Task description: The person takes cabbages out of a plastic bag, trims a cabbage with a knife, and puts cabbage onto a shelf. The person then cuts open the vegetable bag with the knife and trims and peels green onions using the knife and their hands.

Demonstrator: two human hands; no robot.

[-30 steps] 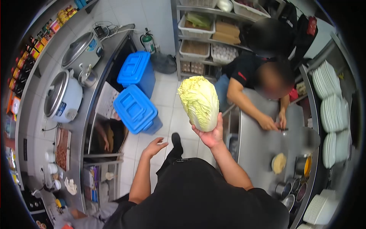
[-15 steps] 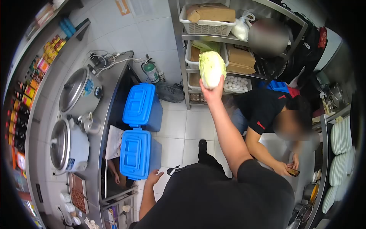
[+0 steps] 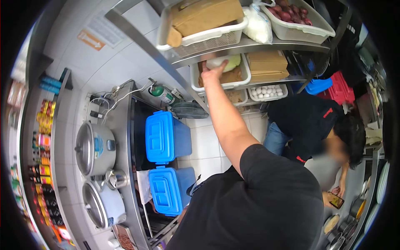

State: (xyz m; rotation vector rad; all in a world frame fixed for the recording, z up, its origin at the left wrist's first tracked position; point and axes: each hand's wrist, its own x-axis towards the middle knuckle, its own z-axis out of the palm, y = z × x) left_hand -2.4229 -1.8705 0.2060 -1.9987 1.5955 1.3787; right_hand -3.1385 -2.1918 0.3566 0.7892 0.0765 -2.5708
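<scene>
My right hand reaches into a white plastic basket on the middle shelf of a metal rack. Its fingers and thumb are around a pale napa cabbage, partly hidden under the shelf above. Brown paper or cardboard lines the basket. Of my left arm only a sliver of skin shows beside the front blue bin; the fingers are hidden behind my body and the bin.
Above are a basket with a cardboard box, a white bag and red onions. Eggs sit below right. A co-worker leans over the counter at right with a phone. Rice cookers stand left.
My right hand has carried the cabbage from in front of the rack into the middle-shelf basket. My view has moved closer to the rack, and my left hand has slipped mostly out of sight.
</scene>
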